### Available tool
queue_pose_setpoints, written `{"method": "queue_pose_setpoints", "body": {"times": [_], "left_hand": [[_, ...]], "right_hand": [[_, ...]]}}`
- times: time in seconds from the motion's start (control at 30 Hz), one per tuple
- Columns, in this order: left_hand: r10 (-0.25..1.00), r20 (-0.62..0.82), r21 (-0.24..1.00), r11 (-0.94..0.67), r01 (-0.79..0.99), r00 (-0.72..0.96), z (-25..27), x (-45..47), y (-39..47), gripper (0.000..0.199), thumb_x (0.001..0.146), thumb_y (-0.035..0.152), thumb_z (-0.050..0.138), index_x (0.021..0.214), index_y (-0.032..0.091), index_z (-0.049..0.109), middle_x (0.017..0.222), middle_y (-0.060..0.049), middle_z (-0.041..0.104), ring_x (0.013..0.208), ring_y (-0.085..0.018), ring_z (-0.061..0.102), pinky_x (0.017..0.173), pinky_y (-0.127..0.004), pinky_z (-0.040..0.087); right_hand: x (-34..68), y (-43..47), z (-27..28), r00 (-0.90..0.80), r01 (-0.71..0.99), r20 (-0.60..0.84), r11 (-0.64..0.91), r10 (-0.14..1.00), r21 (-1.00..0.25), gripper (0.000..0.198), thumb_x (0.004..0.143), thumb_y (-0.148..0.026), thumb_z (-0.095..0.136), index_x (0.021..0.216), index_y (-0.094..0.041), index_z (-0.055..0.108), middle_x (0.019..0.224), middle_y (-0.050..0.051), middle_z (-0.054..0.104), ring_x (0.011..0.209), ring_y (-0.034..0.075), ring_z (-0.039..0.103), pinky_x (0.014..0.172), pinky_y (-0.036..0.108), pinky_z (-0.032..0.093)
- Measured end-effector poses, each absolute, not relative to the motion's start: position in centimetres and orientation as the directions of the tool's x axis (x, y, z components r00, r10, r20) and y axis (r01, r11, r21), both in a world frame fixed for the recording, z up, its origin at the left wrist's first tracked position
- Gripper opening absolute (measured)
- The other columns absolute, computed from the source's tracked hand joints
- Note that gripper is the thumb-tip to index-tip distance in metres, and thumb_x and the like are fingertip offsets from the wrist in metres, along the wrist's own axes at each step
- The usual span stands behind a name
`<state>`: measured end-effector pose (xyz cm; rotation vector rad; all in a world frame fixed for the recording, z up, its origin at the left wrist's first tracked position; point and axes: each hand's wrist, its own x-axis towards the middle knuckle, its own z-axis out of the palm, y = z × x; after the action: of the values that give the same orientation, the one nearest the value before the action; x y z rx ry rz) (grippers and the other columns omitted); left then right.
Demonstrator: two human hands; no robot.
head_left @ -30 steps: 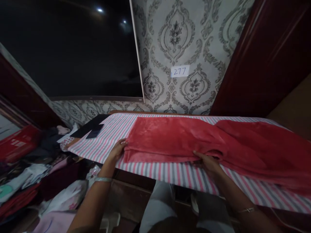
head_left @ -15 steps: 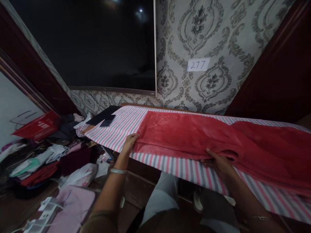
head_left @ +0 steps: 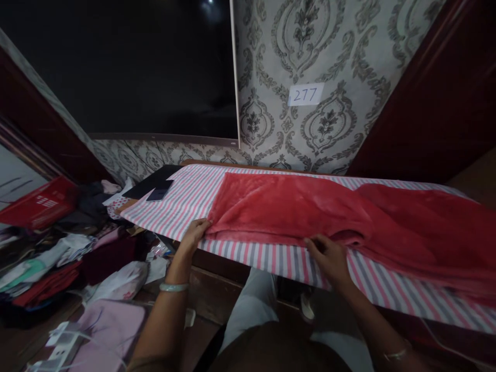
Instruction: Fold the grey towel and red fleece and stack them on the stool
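Note:
A red plush garment (head_left: 279, 204) lies spread lengthwise over a striped cloth (head_left: 186, 191) on a long table. Its right end runs out of view, and a dark opening shows in its near edge just right of my right hand. My left hand (head_left: 197, 231) pinches the near left corner of the garment. At the near edge, my right hand (head_left: 329, 257) has its thumb and fingertips closed on the red fabric.
A phone (head_left: 160, 190) rests on the striped cloth's left end beside a flat black object (head_left: 151, 181). Heaped clothes (head_left: 65, 258), a red basket (head_left: 42, 201) and a power strip (head_left: 64, 343) are at lower left. A large screen (head_left: 155, 67) stands behind the table.
My right hand has shifted left along the garment's near edge, from beneath the fabric to a fingertip grip. My left hand stays at the corner. The view has turned slightly right.

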<state>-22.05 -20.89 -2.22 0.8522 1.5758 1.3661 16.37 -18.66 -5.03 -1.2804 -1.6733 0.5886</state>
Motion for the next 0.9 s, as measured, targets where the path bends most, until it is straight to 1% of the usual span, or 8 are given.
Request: {"method": "queue_pose_setpoints", "body": {"times": [0.1,0.2,0.27,0.33,0.43,0.57,0.73,0.9], "left_hand": [[0.902,-0.163,0.986,0.164,-0.032,-0.399,-2.3,-22.0,-20.6,0.033,0.049,0.042,0.082,0.055,0.017,0.062,0.050,0.002,0.057,0.048,-0.011,0.046,0.047,-0.023,0.033],[0.878,-0.181,0.983,0.162,-0.081,-0.444,-2.6,-22.1,-20.3,0.035,0.047,0.044,0.081,0.059,0.016,0.064,0.051,0.001,0.060,0.050,-0.013,0.051,0.052,-0.025,0.040],[0.861,-0.181,0.983,0.150,-0.102,-0.475,-2.8,-22.1,-20.2,0.034,0.046,0.042,0.081,0.059,0.017,0.063,0.051,0.001,0.059,0.050,-0.014,0.052,0.054,-0.026,0.042],[0.858,-0.182,0.983,0.148,-0.107,-0.480,-3.0,-22.1,-20.1,0.033,0.045,0.040,0.081,0.059,0.018,0.061,0.051,0.002,0.059,0.050,-0.014,0.052,0.054,-0.026,0.041],[0.864,-0.177,0.984,0.147,-0.100,-0.472,-3.4,-22.2,-20.0,0.033,0.044,0.037,0.081,0.059,0.019,0.058,0.051,0.003,0.058,0.049,-0.013,0.051,0.051,-0.025,0.038],[0.861,-0.160,0.987,0.129,-0.098,-0.483,-3.6,-22.2,-20.1,0.033,0.046,0.037,0.079,0.056,0.020,0.053,0.046,0.006,0.049,0.043,-0.009,0.042,0.046,-0.022,0.032],[0.851,-0.056,0.998,0.061,-0.008,-0.522,-3.2,-21.7,-20.4,0.034,0.047,0.033,0.076,0.052,0.021,0.044,0.044,0.008,0.040,0.043,-0.006,0.032,0.042,-0.020,0.023],[0.875,-0.088,0.995,0.095,-0.010,-0.476,-3.0,-21.7,-20.7,0.033,0.047,0.034,0.074,0.053,0.021,0.044,0.045,0.009,0.038,0.043,-0.006,0.032,0.043,-0.020,0.022]], "right_hand": [[14.6,-17.6,-4.4,-0.287,0.698,0.562,0.571,0.776,-0.432,0.019,0.090,-0.031,0.054,0.084,-0.019,0.068,0.085,0.008,0.068,0.082,0.023,0.060,0.074,0.033,0.046],[13.5,-15.9,-4.3,-0.455,0.790,0.483,0.589,0.748,-0.168,0.020,0.086,-0.016,0.054,0.099,-0.018,0.069,0.100,0.012,0.068,0.094,0.027,0.058,0.078,0.037,0.044],[13.3,-14.9,-4.7,-0.487,0.809,0.421,0.576,0.765,-0.112,0.026,0.084,-0.010,0.052,0.102,-0.017,0.070,0.099,0.013,0.067,0.094,0.028,0.057,0.077,0.037,0.044],[13.6,-14.3,-5.0,-0.487,0.800,0.417,0.584,0.767,-0.138,0.030,0.082,-0.006,0.048,0.100,-0.017,0.070,0.095,0.012,0.065,0.091,0.026,0.057,0.077,0.036,0.045],[14.4,-14.2,-5.2,-0.458,0.731,0.534,0.643,0.711,-0.228,0.031,0.083,-0.004,0.045,0.099,-0.017,0.069,0.092,0.010,0.063,0.091,0.024,0.056,0.080,0.034,0.046],[15.3,-15.4,-5.7,-0.464,0.668,0.616,0.708,0.637,-0.229,0.027,0.082,-0.006,0.046,0.093,-0.017,0.068,0.089,0.009,0.062,0.088,0.024,0.054,0.081,0.035,0.046],[15.6,-16.2,-7.6,-0.447,0.676,0.547,0.668,0.708,-0.312,0.026,0.082,-0.008,0.046,0.092,-0.019,0.067,0.088,0.009,0.063,0.086,0.024,0.055,0.080,0.036,0.045],[15.7,-15.6,-8.5,-0.342,0.650,0.558,0.619,0.756,-0.442,0.025,0.085,-0.014,0.046,0.095,-0.020,0.068,0.091,0.009,0.065,0.089,0.025,0.058,0.082,0.038,0.047]]}}
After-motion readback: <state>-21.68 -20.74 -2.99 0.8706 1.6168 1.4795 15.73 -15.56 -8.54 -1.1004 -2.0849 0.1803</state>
